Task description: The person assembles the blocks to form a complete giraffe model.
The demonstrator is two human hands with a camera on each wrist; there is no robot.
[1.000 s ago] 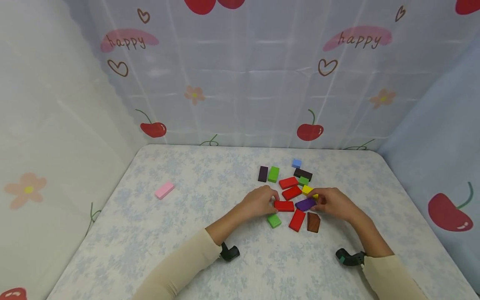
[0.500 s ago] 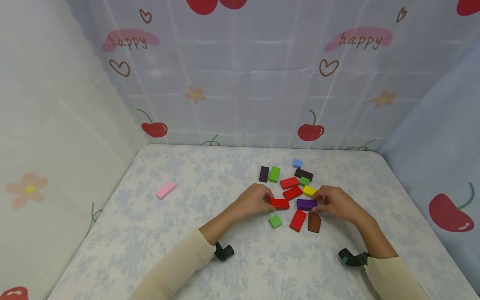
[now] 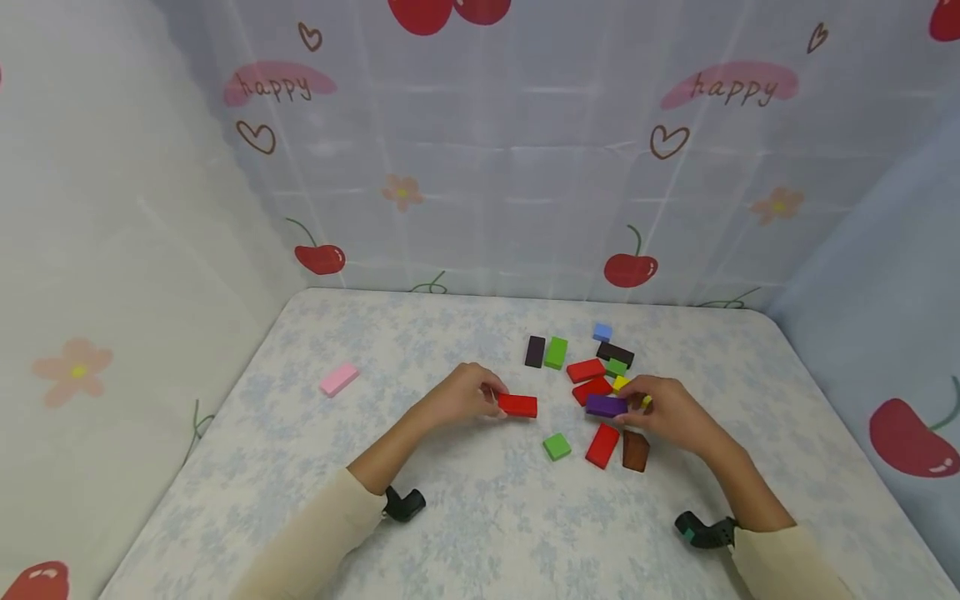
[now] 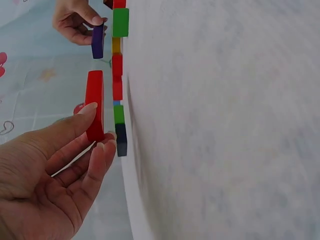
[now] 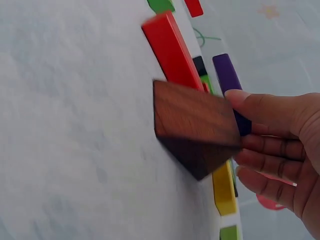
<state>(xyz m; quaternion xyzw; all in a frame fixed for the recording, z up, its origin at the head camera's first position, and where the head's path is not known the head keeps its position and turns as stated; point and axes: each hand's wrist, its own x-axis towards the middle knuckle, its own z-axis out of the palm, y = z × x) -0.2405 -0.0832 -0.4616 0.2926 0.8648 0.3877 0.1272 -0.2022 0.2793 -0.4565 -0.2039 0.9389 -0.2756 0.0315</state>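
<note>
My left hand (image 3: 463,393) pinches one end of a red block (image 3: 517,406) between thumb and fingers. In the left wrist view that red block (image 4: 95,105) is lifted off the table, the thumb on one face. A purple block (image 3: 606,406) is pinched by its right end in my right hand (image 3: 669,412); the right wrist view shows the purple block (image 5: 231,90) raised behind a brown wooden block (image 5: 192,112). Just below the right hand lie the brown block (image 3: 635,451) and another red block (image 3: 602,446). A yellow block (image 3: 620,383) is partly hidden behind the right fingers.
Two more red blocks (image 3: 586,370) lie behind the purple one, with a small green block (image 3: 616,367), a black block (image 3: 615,353) and a blue block (image 3: 602,332). A green block (image 3: 557,447) sits nearer the front. Far left is a pink block (image 3: 339,379) on the table.
My left hand has drawn the red block leftward, away from the cluster. My right hand has raised the purple block and moved it slightly left, turning it level.
</note>
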